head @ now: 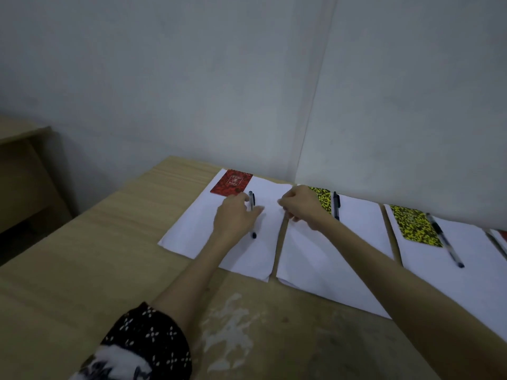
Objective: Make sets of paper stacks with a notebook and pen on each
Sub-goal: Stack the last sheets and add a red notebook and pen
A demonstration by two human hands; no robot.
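Note:
Three white paper stacks lie side by side along the wall. The left stack [192, 231] carries a red notebook [231, 182] and a dark pen [252, 226]. My left hand [233, 218] rests on this pen, thumb and fingers closed around its upper part. My right hand [301, 207] hovers with curled fingers over the left edge of the middle stack [315, 256] and partly hides a yellow-black notebook [323, 197] with a pen [336, 207] beside it. The right stack [466, 283] holds another yellow-black notebook [414, 226] and a pen [447, 242].
All of it sits on a wooden table [82, 270] pushed into a grey wall corner. A further set is cut off at the right edge [502, 237]. A second wooden desk [22, 160] stands to the left. Pale stains mark the table's near part [230, 325].

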